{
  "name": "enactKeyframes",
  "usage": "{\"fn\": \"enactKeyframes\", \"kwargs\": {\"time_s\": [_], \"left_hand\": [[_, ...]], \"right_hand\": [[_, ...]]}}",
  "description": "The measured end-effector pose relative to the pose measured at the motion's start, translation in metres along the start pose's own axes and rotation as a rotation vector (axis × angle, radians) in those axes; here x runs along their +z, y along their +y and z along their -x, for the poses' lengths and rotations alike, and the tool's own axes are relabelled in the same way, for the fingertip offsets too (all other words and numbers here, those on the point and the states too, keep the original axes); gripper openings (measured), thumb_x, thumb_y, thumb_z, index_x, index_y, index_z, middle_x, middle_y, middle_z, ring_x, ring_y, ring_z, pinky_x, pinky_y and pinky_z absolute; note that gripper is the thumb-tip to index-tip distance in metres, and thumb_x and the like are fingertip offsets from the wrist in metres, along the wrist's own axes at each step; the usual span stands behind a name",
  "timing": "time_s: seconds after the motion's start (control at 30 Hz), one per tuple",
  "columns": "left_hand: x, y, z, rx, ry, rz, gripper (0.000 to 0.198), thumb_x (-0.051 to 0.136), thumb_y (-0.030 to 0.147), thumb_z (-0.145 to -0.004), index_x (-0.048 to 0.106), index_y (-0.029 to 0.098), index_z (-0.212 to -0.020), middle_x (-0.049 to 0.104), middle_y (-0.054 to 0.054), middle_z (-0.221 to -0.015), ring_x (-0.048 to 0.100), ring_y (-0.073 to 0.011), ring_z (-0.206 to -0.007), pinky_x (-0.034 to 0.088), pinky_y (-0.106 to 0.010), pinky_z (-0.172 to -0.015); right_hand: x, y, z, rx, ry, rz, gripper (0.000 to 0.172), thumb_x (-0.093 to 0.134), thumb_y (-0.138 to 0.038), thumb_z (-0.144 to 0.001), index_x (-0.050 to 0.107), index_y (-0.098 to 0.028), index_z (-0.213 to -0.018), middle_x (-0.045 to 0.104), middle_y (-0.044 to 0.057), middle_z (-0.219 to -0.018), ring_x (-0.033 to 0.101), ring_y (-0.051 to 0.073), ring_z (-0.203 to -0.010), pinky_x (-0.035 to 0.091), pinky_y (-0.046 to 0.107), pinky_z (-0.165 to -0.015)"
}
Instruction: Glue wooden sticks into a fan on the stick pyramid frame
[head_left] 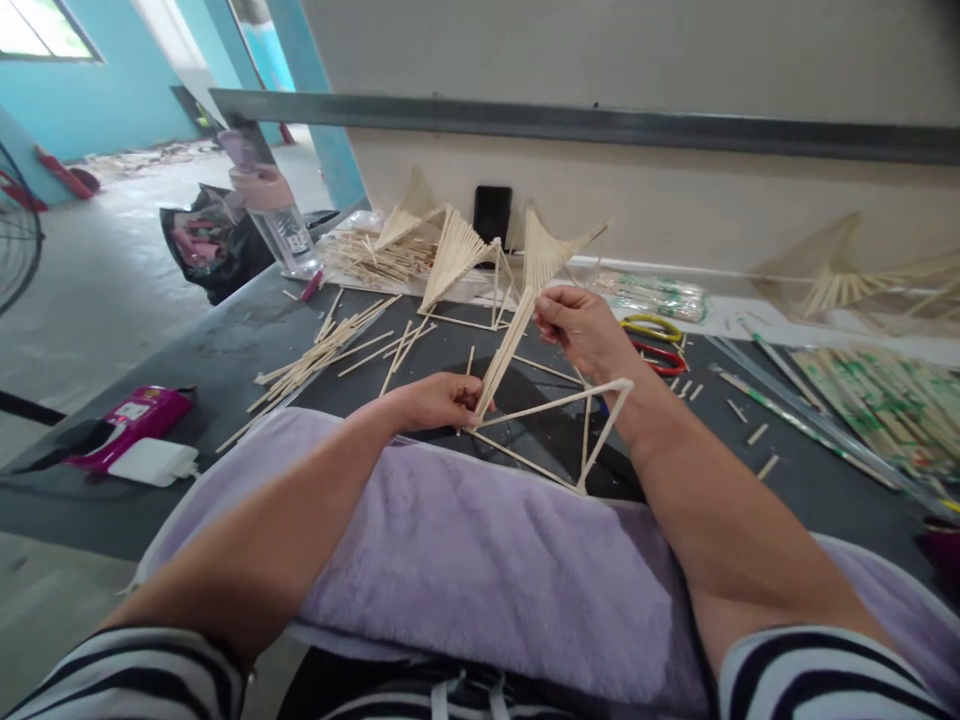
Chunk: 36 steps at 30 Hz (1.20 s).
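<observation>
A frame of thin pale wooden sticks [559, 405] stands on the dark table [225, 360] in front of me, with a fan of sticks rising to a point. My left hand [439, 400] pinches the fan's lower end near the frame's corner. My right hand [581, 325] pinches the sticks higher up, fingers pressed together. Both forearms rest on a lilac fleece cloth [465, 560] over the table's near edge.
Loose sticks [322, 355] lie scattered left of centre; finished stick fans [450, 255] stand behind. A water bottle [277, 215], pink box [135, 415], white charger [154, 462], red and yellow scissors [656, 345], and packets of sticks [885, 400] surround the work. A wall runs along the back.
</observation>
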<state>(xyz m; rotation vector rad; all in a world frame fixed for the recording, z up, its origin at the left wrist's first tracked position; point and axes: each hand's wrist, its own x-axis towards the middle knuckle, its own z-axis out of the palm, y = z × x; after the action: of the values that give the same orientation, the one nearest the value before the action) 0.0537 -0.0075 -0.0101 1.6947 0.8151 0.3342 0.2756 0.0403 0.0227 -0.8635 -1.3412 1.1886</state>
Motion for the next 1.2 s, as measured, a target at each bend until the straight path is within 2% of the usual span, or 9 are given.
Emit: {"fn": "enactKeyframes", "kwargs": {"time_s": [0.23, 0.7, 1.2], "left_hand": [[0.0014, 0.0017, 0.0009, 0.022, -0.02, 0.076, 0.024, 0.062, 0.015, -0.064, 0.06, 0.012, -0.088, 0.054, 0.003, -0.068, 0.05, -0.01, -0.062, 0.038, -0.021, -0.054], [0.0012, -0.001, 0.0, 0.039, -0.016, 0.037, 0.022, 0.058, 0.012, -0.066, 0.058, 0.013, -0.088, 0.053, 0.003, -0.068, 0.05, -0.0094, -0.063, 0.038, -0.019, -0.053], [-0.0003, 0.0003, 0.0004, 0.016, -0.01, 0.036, 0.025, 0.059, 0.019, -0.067, 0.059, 0.013, -0.091, 0.051, 0.003, -0.068, 0.048, -0.0098, -0.063, 0.038, -0.02, -0.054]], "right_hand": [[0.0013, -0.0008, 0.0016, 0.005, -0.001, 0.03, 0.02, 0.073, -0.032, -0.066, 0.06, -0.018, -0.067, 0.052, -0.003, -0.056, 0.043, 0.007, -0.046, 0.032, 0.022, -0.043], [0.0043, -0.0024, 0.0031, 0.008, 0.019, 0.062, 0.026, 0.075, -0.039, -0.063, 0.057, -0.02, -0.065, 0.051, -0.003, -0.057, 0.041, 0.007, -0.046, 0.03, 0.022, -0.041], [0.0021, 0.0008, -0.0006, 0.025, 0.022, 0.006, 0.027, 0.073, -0.04, -0.063, 0.06, -0.017, -0.069, 0.053, -0.004, -0.056, 0.04, 0.006, -0.045, 0.03, 0.02, -0.042]]}}
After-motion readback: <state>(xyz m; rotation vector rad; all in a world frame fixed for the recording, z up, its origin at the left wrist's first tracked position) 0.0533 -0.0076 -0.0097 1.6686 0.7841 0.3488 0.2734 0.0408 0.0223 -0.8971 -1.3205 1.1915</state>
